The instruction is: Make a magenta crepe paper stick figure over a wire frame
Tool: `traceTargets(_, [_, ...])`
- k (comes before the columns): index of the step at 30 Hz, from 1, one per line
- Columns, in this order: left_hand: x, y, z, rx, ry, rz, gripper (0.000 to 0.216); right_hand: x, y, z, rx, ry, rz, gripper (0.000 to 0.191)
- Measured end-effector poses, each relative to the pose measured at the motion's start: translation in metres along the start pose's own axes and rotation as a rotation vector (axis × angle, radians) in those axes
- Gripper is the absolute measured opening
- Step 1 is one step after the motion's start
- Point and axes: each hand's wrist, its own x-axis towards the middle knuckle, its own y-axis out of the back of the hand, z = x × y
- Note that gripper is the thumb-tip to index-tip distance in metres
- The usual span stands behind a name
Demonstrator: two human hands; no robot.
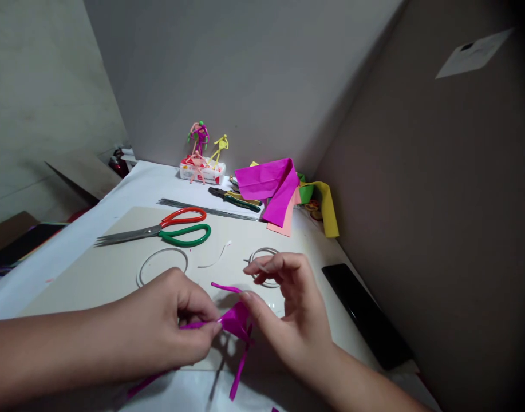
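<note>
My left hand [182, 320] is closed, with thumb and forefinger pinching a magenta paper-wrapped figure [236, 321] with thin limbs. One limb sticks up toward the back, and another hangs down at the front. Beside the figure is my right hand [288, 309], its thumb by the upper limb and its bent fingers raised apart from the thumb. Whether the thumb touches the limb I cannot tell. Just behind the right fingers lies a coil of pale wire [264, 250], partly hidden. A larger pale wire loop [162, 250] lies behind my left hand.
Large scissors [153, 231] with red and green handles lie on the pale board [116, 280]. Behind are pliers [236, 198], thin wires [193, 207], magenta crepe paper [266, 180] and yellow crepe paper [328, 209]. Small figures [198, 137] stand on a box [202, 171]. A black phone [365, 315] lies right.
</note>
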Motion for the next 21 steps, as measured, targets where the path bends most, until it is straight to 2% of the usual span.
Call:
traceTargets(2, [0.001, 0.0, -0.002, 0.031, -0.012, 0.046, 0.023, -0.001, 0.002, 0.0, -0.125, 0.121, -0.038, 0.031])
traceTargets(5, [0.001, 0.001, -0.003, 0.016, -0.03, 0.081, 0.024, 0.0, 0.003, 0.0, -0.208, 0.18, -0.09, 0.029])
traceTargets(12, [0.0, 0.0, -0.005, 0.098, -0.061, 0.121, 0.024, 0.0, 0.004, -0.008, -0.195, 0.165, -0.177, 0.032])
traceTargets(17, [-0.001, -0.002, -0.007, 0.142, -0.11, 0.169, 0.023, 0.001, 0.008, -0.016, -0.122, 0.116, -0.2, 0.012])
traceTargets(21, [-0.001, -0.003, -0.006, 0.165, -0.132, 0.193, 0.024, 0.003, 0.011, -0.017, -0.121, 0.048, -0.239, 0.011])
